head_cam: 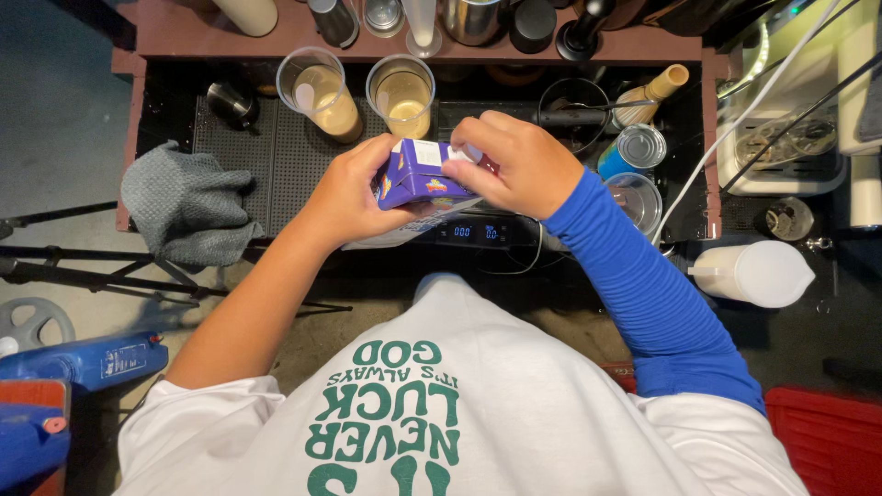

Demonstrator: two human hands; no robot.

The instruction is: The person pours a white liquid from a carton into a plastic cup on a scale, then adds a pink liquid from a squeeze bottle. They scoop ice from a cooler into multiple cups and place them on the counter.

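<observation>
L hand grips purple carton | R hand pinches its top, spout hidden from me | scale at counter's near edge, mostly covered

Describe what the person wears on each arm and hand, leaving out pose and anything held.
The left arm is bare below a short white T-shirt sleeve; the left hand wears no glove. The right arm is covered to the wrist by a snug, bright blue long sleeve, plain and unmarked. The right hand is also ungloved. No rings or watch show.
</observation>
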